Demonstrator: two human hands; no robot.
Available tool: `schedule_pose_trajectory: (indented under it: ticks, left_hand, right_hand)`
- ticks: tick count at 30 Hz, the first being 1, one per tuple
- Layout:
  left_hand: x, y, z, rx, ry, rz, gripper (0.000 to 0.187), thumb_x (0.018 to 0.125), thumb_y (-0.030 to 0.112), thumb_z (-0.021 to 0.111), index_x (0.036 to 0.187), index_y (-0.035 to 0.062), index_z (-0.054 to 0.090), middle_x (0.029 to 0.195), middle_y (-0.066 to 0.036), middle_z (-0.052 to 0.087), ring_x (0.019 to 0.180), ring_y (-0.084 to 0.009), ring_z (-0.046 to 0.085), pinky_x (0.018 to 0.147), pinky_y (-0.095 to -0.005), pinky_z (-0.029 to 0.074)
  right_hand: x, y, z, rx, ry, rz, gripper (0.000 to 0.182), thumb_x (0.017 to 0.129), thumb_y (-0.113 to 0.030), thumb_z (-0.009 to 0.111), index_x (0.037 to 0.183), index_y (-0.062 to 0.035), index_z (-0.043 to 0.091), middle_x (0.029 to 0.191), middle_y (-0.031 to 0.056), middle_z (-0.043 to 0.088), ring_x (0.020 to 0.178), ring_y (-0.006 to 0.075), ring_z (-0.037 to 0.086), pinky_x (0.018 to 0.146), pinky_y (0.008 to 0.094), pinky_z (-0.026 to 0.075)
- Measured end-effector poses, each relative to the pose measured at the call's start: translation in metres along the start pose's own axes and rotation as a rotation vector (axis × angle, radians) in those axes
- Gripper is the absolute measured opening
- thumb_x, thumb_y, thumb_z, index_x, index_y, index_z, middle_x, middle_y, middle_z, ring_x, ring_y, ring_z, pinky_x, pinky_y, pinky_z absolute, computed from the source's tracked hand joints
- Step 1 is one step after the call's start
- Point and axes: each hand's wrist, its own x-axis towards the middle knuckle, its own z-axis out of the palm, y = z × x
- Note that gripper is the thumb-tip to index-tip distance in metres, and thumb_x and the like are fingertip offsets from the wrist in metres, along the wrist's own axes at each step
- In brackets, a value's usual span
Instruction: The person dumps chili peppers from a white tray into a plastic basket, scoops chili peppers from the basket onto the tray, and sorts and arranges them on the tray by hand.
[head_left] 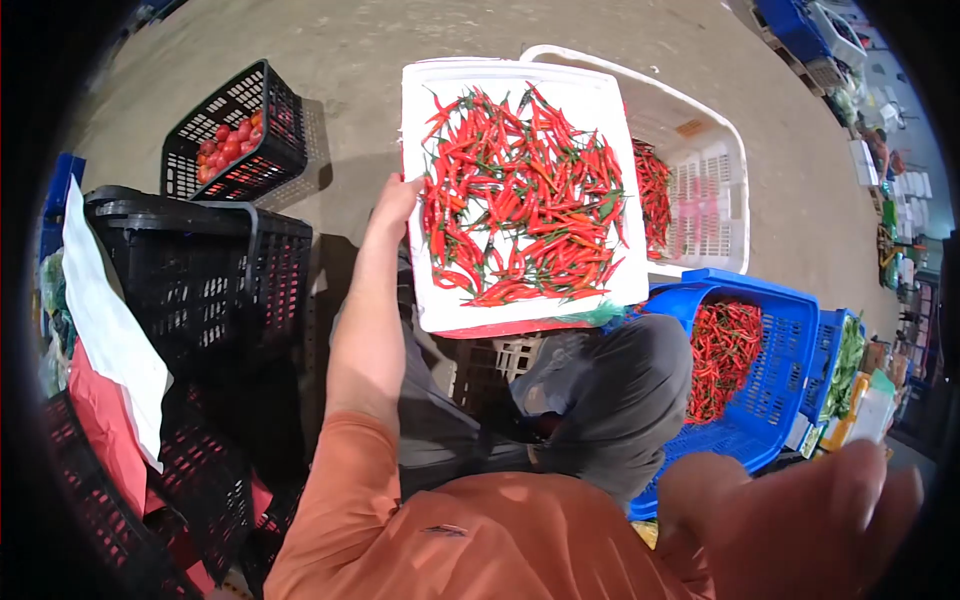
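Observation:
My left hand (398, 208) grips the left edge of a white foam tray (418, 300), thumb over its rim. Red chili peppers (520, 190) with green stems lie spread in a loose layer across the tray, which is held above my knees. My right hand (810, 515) is at the lower right, close to the camera and blurred. Its fingers are a little apart, with nothing seen in them. Past this hand stands a blue crate (790, 365) holding a heap of chili peppers (722, 355). Behind the tray's right side, a white basket (715, 180) holds more chili peppers (652, 195), partly hidden.
A black crate of tomatoes (285, 125) stands on the floor at the upper left. Larger black crates (200, 260) are stacked at my left, with white and red sheets (115, 330) over them. A crate of green vegetables (843, 365) is beyond the blue one.

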Motion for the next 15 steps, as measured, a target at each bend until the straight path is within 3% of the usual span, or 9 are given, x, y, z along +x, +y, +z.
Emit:
schedule_pose_trajectory:
  ticks: [1,5,7,10,15]
  left_hand:
    - [-0.008,0.01,0.004,-0.061,-0.005,-0.077,0.043,0.091,0.015,0.06,0.124,-0.0086,0.048,0.117,-0.022,0.062,0.103,-0.0275,0.063,0.088,-0.0379,0.049]
    - [-0.007,0.01,0.002,0.069,0.029,-0.037,0.044,0.092,0.018,0.06,0.125,-0.0078,0.048,0.117,-0.021,0.062,0.105,-0.0255,0.062,0.089,-0.0382,0.048]
    - [-0.014,0.015,0.003,0.047,0.017,-0.084,0.044,0.092,0.017,0.06,0.127,-0.0063,0.049,0.121,-0.02,0.061,0.11,-0.0254,0.06,0.092,-0.0381,0.047]
    - [0.0,0.003,0.002,0.083,0.052,-0.005,0.044,0.091,0.014,0.061,0.128,-0.0061,0.048,0.122,-0.019,0.061,0.11,-0.0253,0.06,0.093,-0.0376,0.046]
    - [-0.009,0.009,0.003,-0.007,0.005,-0.037,0.044,0.092,0.016,0.061,0.127,-0.0072,0.048,0.12,-0.02,0.062,0.105,-0.0267,0.061,0.091,-0.0379,0.047]
  right_hand:
    - [0.003,-0.003,0.003,0.004,-0.006,-0.017,0.015,0.083,-0.019,0.064,0.082,-0.0045,0.062,0.083,0.0089,0.063,0.078,0.0243,0.061,0.068,0.0385,0.048]
    - [0.023,0.001,0.023,0.087,0.007,-0.19,0.015,0.084,-0.021,0.064,0.085,-0.0064,0.063,0.085,0.0066,0.062,0.081,0.0225,0.06,0.069,0.0377,0.047]
    - [0.024,-0.003,-0.007,0.132,-0.002,-0.262,0.015,0.084,-0.022,0.064,0.086,-0.0073,0.063,0.087,0.0054,0.062,0.082,0.0217,0.06,0.069,0.0374,0.047]
    - [0.041,0.0,0.015,0.213,0.059,-0.376,0.016,0.084,-0.024,0.064,0.088,-0.0087,0.064,0.089,0.0036,0.062,0.084,0.0203,0.059,0.069,0.0368,0.046]
    - [0.047,0.0,0.026,0.339,0.205,-0.343,0.017,0.084,-0.027,0.065,0.091,-0.011,0.065,0.093,0.0007,0.062,0.087,0.0182,0.059,0.07,0.0358,0.045]
